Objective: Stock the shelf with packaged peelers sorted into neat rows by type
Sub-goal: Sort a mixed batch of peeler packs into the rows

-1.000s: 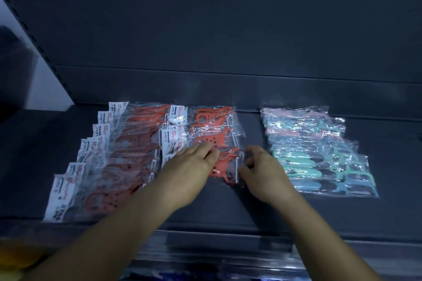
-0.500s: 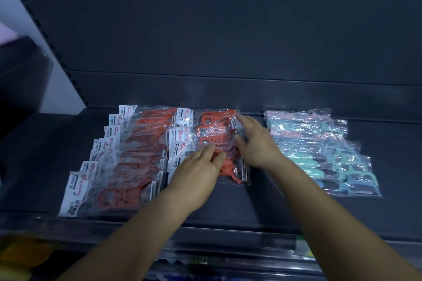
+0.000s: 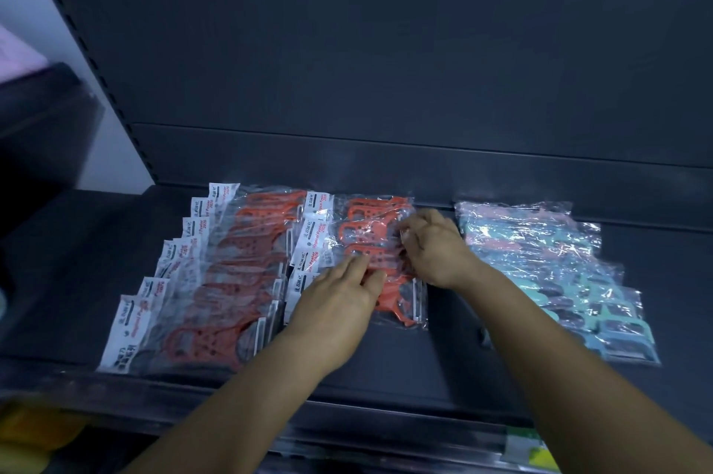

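On the dark shelf (image 3: 443, 365), taking the short middle row of orange peelers (image 3: 370, 242) as landmark: to its left, touching it, lies the long orange row (image 3: 231, 273), full from back to front; to its right, well apart, lies the teal and pink row (image 3: 540, 265).

The left hand (image 3: 339, 304) rests flat, fingers spread, on the front packs of the middle row, gripping nothing. The right hand (image 3: 432, 246) curls at the row's right edge, fingertips pinching the film of a pack there.

To square this row well, the flat hand should pin the stack while the other nudges each slippery bag flush, headers aligned with the neighbouring row.

Compared with half a second earlier, the right hand sits slightly nearer the front, and the left hand stays put.
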Tool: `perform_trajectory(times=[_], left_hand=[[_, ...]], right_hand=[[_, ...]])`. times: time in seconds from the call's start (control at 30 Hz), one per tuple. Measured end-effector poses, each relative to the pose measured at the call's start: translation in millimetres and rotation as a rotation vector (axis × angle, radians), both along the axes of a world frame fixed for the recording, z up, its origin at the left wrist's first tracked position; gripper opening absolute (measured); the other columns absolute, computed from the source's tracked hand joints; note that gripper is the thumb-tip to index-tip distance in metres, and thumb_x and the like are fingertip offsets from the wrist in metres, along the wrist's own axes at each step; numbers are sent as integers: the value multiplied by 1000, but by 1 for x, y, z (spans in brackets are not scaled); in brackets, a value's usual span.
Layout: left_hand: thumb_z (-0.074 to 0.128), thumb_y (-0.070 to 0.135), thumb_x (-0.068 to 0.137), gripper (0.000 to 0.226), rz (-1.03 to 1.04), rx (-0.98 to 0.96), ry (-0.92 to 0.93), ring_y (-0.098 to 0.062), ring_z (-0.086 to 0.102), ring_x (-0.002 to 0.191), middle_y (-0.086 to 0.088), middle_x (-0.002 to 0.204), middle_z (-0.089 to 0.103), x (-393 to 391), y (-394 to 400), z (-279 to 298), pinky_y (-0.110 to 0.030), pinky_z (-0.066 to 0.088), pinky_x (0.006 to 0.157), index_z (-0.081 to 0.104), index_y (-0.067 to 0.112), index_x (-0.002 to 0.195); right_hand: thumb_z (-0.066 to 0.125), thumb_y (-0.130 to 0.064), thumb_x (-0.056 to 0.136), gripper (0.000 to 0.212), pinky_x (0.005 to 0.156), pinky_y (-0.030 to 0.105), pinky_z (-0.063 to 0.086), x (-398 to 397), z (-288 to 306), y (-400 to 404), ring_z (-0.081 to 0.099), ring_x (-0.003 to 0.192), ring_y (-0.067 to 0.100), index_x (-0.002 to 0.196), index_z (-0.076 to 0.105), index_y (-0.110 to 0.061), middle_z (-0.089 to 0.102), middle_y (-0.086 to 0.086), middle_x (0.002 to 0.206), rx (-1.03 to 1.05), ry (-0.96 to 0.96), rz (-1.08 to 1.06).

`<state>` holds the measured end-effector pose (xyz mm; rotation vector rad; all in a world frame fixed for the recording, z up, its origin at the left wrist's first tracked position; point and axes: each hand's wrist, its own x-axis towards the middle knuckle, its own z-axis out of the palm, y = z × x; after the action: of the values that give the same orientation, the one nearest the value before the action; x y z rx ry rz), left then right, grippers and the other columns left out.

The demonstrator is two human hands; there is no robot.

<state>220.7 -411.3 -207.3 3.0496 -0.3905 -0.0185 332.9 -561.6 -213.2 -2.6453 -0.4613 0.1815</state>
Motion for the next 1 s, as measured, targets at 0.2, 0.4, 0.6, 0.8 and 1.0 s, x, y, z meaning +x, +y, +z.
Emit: perform_trajectory(times=[0.2,0.4,0.6,0.8,1.0], left_hand=[[47,3,95,64,2,-9,-6,-23,7,146,-7,158,8,3,0,-2,-35,12,118,18,18,149],[46,3,95,65,16,-33,-4,-23,5,147,-6,159,5,6,1,-3,-36,10,118,16,18,150],[43,2,96,69,-22,-49,25,-20,-2,147,-1,160,-2,7,4,-3,-34,2,118,8,23,152],[39,5,99,59,-59,-93,21,-17,2,147,2,160,5,4,5,0,-30,4,118,18,27,150],[41,16,101,60,-17,-83,61,-18,2,147,0,161,-1,2,5,2,-31,3,118,9,21,152]], right_hand=[[26,-39,99,52,116,48,18,25,-1,5,15,145,26,149,19,-26,17,-2,158,-138,62,93],[29,-36,100,47,114,45,24,20,-2,-2,27,137,29,145,30,-25,30,4,150,-140,24,37],[31,-31,100,49,118,38,19,11,0,-3,22,142,27,147,29,-17,25,6,155,-2,33,25],[38,-17,97,45,114,26,23,-34,6,-7,32,137,24,142,37,-12,37,8,148,131,2,-44],[40,-10,93,31,88,24,40,-60,1,-10,55,111,23,118,56,-16,60,7,120,222,66,-120]])
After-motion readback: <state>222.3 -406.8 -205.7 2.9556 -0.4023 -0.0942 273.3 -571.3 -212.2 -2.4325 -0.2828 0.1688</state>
